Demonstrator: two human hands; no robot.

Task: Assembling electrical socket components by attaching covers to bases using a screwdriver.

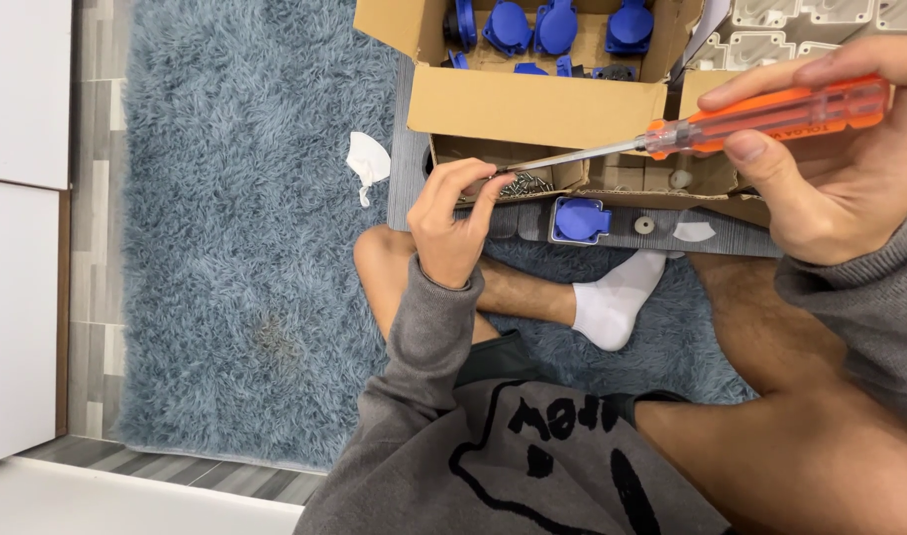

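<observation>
The right hand is wrapped around the translucent orange plastic handle of a long screwdriver, thumb and fingers pinching it near the collar, holding the tool almost level above the lap. Its slim metal shaft runs left and slightly down to the left hand, whose fingertips are pressed together around the tip, just beside a small heap of silver metal screws lying in a shallow cardboard tray. Whether a screw sits between those fingertips cannot be told.

Behind the tray stands an open brown cardboard box holding several blue plastic socket covers. One more blue square socket part lies on a dark grey wooden board in front of the tray, near a small white round washer.

The person sits cross-legged on a shaggy grey-blue rug, wearing a grey sweatshirt and a white sock.
</observation>
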